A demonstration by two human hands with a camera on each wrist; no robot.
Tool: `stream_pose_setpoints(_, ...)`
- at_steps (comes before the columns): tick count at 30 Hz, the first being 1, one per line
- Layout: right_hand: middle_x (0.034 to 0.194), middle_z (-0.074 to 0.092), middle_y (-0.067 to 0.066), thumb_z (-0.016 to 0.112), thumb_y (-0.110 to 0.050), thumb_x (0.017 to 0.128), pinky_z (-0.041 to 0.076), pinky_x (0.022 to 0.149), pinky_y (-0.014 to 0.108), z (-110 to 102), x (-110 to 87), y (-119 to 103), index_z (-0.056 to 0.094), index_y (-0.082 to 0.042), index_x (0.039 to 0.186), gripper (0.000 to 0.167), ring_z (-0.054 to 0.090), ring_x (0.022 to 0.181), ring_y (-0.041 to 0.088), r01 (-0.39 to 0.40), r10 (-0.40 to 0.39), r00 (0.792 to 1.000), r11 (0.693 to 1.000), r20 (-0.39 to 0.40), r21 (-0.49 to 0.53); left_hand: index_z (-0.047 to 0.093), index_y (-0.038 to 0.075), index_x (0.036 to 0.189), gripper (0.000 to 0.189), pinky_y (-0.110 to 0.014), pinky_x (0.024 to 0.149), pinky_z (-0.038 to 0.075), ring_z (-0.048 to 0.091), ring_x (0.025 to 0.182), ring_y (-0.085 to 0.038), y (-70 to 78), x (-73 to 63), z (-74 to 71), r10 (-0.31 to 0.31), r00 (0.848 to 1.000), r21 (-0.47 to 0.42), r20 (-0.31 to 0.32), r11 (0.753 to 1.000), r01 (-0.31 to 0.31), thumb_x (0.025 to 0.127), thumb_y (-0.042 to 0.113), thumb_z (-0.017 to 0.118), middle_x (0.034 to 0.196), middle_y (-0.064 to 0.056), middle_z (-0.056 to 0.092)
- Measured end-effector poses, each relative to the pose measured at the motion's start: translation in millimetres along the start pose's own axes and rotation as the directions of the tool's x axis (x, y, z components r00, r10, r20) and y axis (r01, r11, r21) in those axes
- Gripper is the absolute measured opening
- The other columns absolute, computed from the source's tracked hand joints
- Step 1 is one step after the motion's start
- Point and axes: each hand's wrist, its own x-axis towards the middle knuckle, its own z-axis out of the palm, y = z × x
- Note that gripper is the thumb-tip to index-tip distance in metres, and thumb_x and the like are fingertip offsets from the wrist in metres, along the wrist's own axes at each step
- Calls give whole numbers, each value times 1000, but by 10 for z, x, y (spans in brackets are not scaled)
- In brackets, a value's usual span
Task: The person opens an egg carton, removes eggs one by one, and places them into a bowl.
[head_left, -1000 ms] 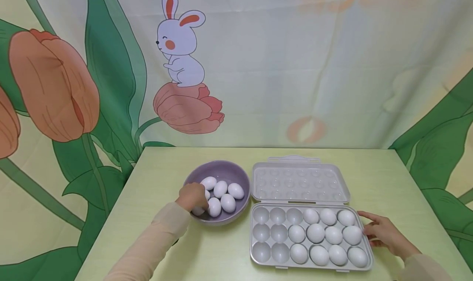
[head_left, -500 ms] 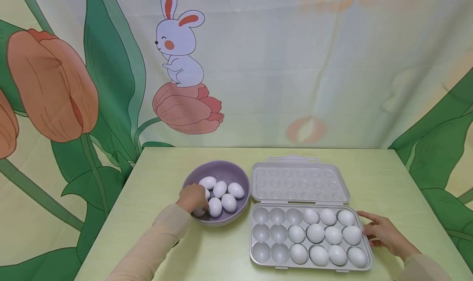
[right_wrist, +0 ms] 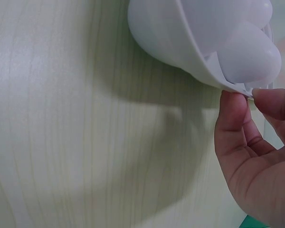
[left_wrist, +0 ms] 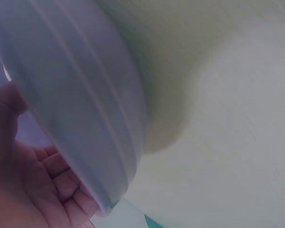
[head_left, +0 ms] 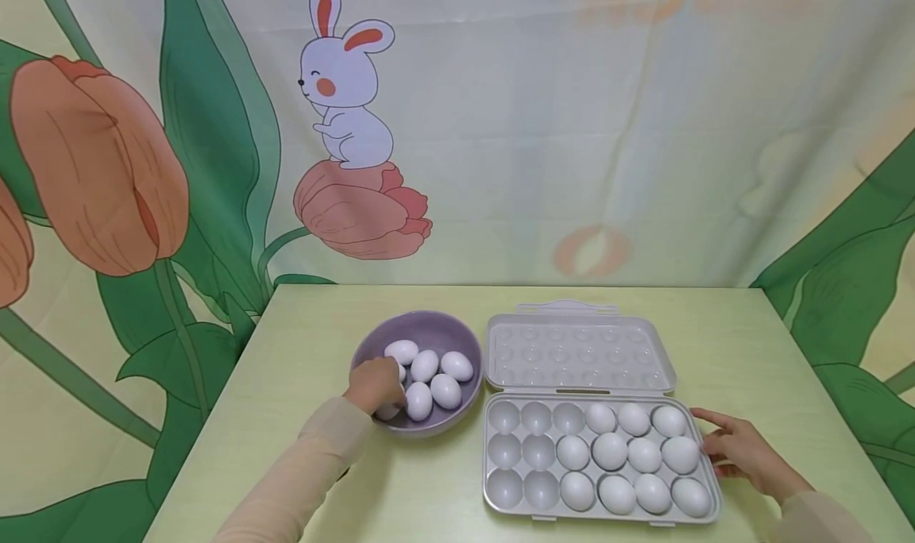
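Observation:
My left hand reaches over the near-left rim of a purple bowl holding several white eggs. Its fingers curl down round an egg at the near-left wall, most of which the hand hides. Another egg lies right beside the thumb. In the left wrist view, the curled fingers show past the bowl's rim. My right hand pinches the right edge of a light grey egg box. The right wrist view shows the thumb and a finger meeting at its rim, near an egg.
The egg box's lid lies folded back behind it. Eggs fill the right part of the box, and bare cups are at its left. Bowl and box stand side by side on a pale wooden table, before a printed curtain.
My left hand has shifted slightly to the right inside the bowl, along with the egg under it. Two neighbouring eggs have moved a little to the right. The right hand has stayed put.

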Motion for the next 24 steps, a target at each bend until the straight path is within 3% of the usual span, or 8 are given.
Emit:
stream_pose_setpoints(15,84,54,6,48,-4,81,47,57,31,-3,18,8,23,-2,138,62,52,66,17,-10,10,1000,1000,-5,-4,55,5,84,38,-39,58,46,57,77,-28,3,50,77,-1,1000,-4,6,1000,1,57,24,74,84,-12,60)
stream_pose_setpoints(24,83,53,6,49,-4,81,47,56,30,-1,11,13,23,-2,138,62,51,65,17,3,-3,1000,1000,-8,-8,56,8,81,31,-38,58,45,57,76,-26,75,-13,-66,41,999,49,-16,998,-40,61,25,72,83,-10,60)
